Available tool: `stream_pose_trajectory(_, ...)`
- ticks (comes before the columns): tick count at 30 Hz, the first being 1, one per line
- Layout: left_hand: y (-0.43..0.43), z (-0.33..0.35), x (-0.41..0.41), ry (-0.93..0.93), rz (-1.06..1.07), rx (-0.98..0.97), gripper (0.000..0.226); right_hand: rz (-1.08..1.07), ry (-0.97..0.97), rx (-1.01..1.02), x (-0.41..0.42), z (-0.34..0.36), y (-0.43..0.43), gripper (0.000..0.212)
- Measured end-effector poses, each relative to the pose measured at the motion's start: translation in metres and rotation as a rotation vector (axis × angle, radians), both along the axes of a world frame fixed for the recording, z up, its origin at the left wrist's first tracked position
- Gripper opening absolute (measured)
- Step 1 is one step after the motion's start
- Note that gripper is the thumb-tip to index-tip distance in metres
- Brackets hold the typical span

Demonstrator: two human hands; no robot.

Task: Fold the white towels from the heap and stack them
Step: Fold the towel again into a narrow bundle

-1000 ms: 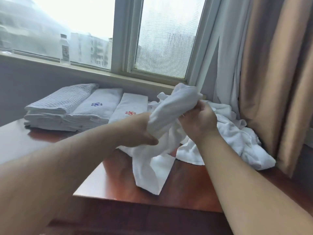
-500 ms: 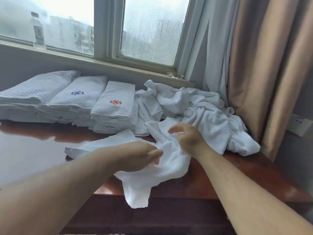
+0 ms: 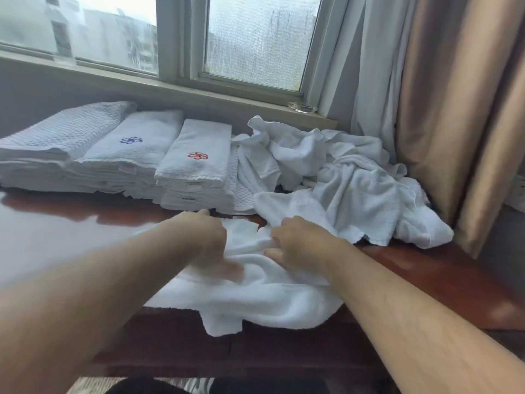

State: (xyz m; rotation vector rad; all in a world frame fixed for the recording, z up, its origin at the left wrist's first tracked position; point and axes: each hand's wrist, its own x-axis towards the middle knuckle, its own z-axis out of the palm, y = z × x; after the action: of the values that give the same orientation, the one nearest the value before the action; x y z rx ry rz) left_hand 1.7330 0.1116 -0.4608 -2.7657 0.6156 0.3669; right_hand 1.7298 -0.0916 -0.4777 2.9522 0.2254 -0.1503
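Observation:
A crumpled white towel (image 3: 255, 297) lies on the reddish wooden table (image 3: 426, 268), one corner hanging over the front edge. My left hand (image 3: 207, 240) rests on its left part, blurred, fingers down in the cloth. My right hand (image 3: 298, 240) presses on its upper middle with fingers curled into the fabric. Behind it, a heap of loose white towels (image 3: 341, 177) fills the back right. Three stacks of folded towels stand at the back left: a waffle-weave one (image 3: 62, 137), one with a blue emblem (image 3: 130, 149), one with a red emblem (image 3: 196, 166).
A window sill (image 3: 170, 89) runs behind the stacks, with a small clear object (image 3: 301, 107) at its right end. White sheer and tan curtains (image 3: 443, 109) hang at the right. Bare glossy tabletop shows at the left front.
The towel was held up in both hands a second ago; it now lies on the table. Both hands came down with it and press on it. The view has tilted down.

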Motion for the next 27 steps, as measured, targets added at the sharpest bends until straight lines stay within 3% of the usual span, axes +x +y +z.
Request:
stream_pose_trajectory(2,0.009,0.003,0.006,0.145,0.210,-0.109,0.092,-0.092,0.047,0.057,-0.003,0.000,-0.001,0.046)
stream_pose_trajectory(5,0.023,0.008,0.012,0.223,0.316,-0.077,0.069,-0.165,0.060,-0.110,-0.005,0.000,0.010,0.027)
stream_pose_trajectory(7,0.034,0.006,0.017,0.230,0.298,0.016,0.052,-0.167,0.068,-0.157,-0.007,0.000,0.019,0.031)
stream_pose_trajectory(9,0.045,-0.001,0.018,0.115,0.299,0.088,0.046,-0.170,0.050,-0.118,-0.008,0.000,0.024,0.040)
stream_pose_trajectory(12,0.053,-0.011,0.019,-0.049,0.261,-0.178,0.034,-0.234,0.038,0.071,-0.007,-0.001,0.026,0.073)
stream_pose_trajectory(15,0.065,-0.008,0.017,0.082,0.405,-0.528,0.038,-0.333,0.164,0.361,0.006,-0.003,0.020,0.081)
stream_pose_trajectory(17,0.082,-0.008,0.020,0.078,0.576,-0.613,0.046,-0.470,0.222,0.534,0.020,-0.011,0.013,0.084)
stream_pose_trajectory(20,0.100,-0.027,0.032,0.029,0.801,-0.746,0.058,-0.601,0.129,0.459,0.030,-0.030,0.009,0.084)
stream_pose_trajectory(22,0.099,-0.039,0.035,0.014,0.878,-0.723,0.060,-0.667,0.039,0.348,0.028,-0.043,0.020,0.086)
stream_pose_trajectory(25,0.092,-0.066,0.031,-0.248,0.727,-0.542,0.049,-0.640,-0.096,0.323,0.023,-0.060,0.044,0.085)
stream_pose_trajectory(27,0.086,-0.078,0.025,-0.496,0.430,-0.716,0.040,-0.565,-0.153,0.359,0.025,-0.066,0.057,0.087)
